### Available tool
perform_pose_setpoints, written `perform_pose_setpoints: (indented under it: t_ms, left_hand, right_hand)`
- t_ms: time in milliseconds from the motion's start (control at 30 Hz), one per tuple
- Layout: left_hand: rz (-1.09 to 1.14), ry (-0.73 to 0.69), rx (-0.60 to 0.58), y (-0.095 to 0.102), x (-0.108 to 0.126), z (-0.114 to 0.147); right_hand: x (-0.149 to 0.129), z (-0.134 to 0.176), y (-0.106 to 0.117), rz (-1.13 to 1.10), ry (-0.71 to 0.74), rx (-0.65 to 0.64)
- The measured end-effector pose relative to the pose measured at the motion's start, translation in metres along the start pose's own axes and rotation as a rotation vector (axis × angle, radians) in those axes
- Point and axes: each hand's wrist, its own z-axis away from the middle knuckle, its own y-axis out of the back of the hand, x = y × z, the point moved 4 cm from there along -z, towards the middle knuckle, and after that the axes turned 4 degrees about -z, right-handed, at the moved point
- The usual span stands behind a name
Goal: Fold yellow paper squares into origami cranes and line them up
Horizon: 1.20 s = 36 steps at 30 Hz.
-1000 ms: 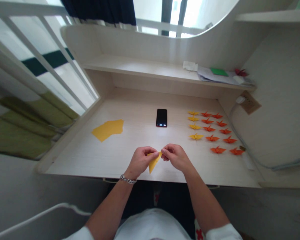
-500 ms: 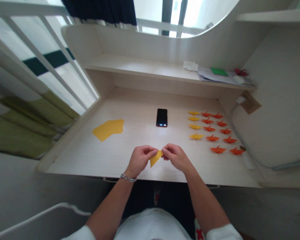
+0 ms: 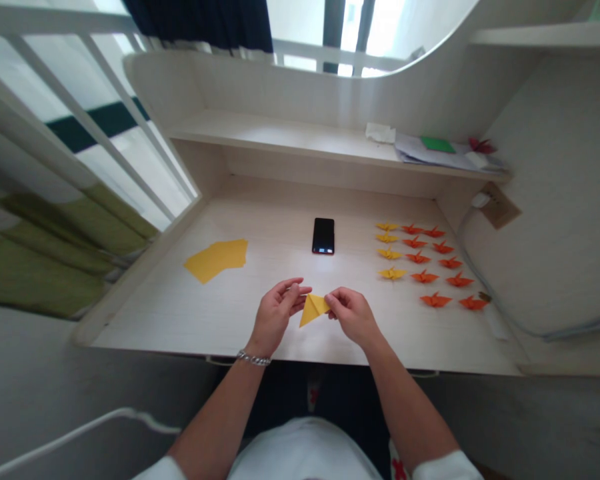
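A small folded piece of yellow origami paper (image 3: 313,309), roughly triangular, is held above the front of the desk. My right hand (image 3: 350,312) pinches its right corner between thumb and fingers. My left hand (image 3: 279,310) is at the paper's left side, fingers apart and stretched toward its upper edge; I cannot tell whether a fingertip touches it. Yellow paper sheets (image 3: 217,259) lie overlapping on the left of the desk. On the right stand folded paper cranes in columns, the yellow cranes (image 3: 391,254) on the left and the orange cranes (image 3: 425,276) beside them.
A black phone (image 3: 323,236) lies mid-desk beyond my hands. Along the back runs a shelf (image 3: 280,137) with papers (image 3: 420,150) and a green card (image 3: 437,144). A grey cable (image 3: 510,320) hangs from the wall socket (image 3: 500,205) at the right. The desk's front edge is close to my forearms.
My left hand has let go of the folded paper, and its fingers have spread and moved slightly up and left. The paper, still in my right hand, now shows more of its face.
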Motion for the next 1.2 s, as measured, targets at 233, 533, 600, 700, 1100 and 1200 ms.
perform_pose_setpoints:
  t_ms: [233, 533, 600, 700, 1100, 1200]
  left_hand:
    - [-0.29, -0.104, 0.016, -0.003, 0.002, 0.002]
    - [-0.506, -0.197, -0.101, -0.008, 0.007, 0.006]
    - [-0.493, -0.185, -0.098, -0.006, 0.006, 0.005]
    - [-0.464, -0.163, -0.071, 0.001, 0.003, 0.001]
    - [-0.367, -0.086, 0.044, 0.017, -0.001, -0.007]
    - [-0.315, -0.08, 0.098, 0.024, 0.003, -0.009]
  right_hand:
    - [0.005, 0.0, -0.004, 0.052, 0.008, -0.012]
    - [-0.022, -0.003, -0.008, 0.304, 0.079, -0.121]
    - [-0.022, -0.004, -0.008, 0.308, 0.061, -0.124]
    - [-0.013, -0.005, -0.005, 0.272, 0.001, -0.165]
    - [0.02, 0.006, 0.028, -0.012, -0.219, -0.208]
    - [0.025, 0.004, 0.037, -0.094, -0.191, -0.115]
